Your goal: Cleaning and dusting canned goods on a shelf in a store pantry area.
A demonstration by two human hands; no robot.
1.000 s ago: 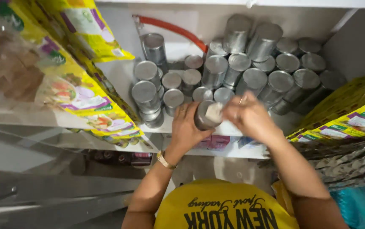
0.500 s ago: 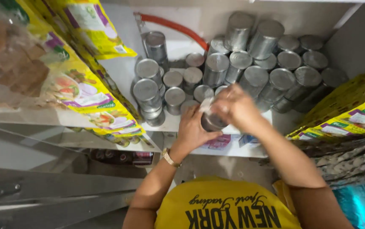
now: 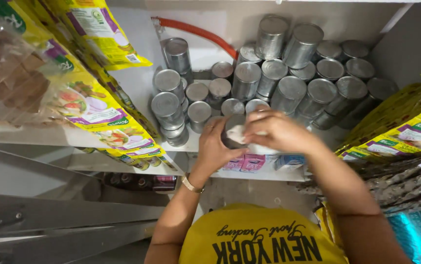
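Note:
A silver tin can (image 3: 231, 133) sits between my two hands at the front of a white shelf (image 3: 264, 173). My left hand (image 3: 214, 149) grips its side, a ring on one finger and a gold watch on the wrist. My right hand (image 3: 281, 131) presses a white cloth (image 3: 254, 142) against the can's top. Behind them, several more silver cans (image 3: 288, 63) stand stacked in rows on the same shelf.
Yellow food packets (image 3: 98, 93) hang in a column at the left, and clear bags of brown snacks (image 3: 5, 73) fill the far left. More yellow packets (image 3: 401, 127) are stacked at the right. An orange-red strip (image 3: 196, 32) runs along the back wall. Small pink and blue tags (image 3: 254, 163) line the shelf edge.
The can has been turned and my right hand has shifted over its top with the white cloth. My view has moved slightly closer to the shelf.

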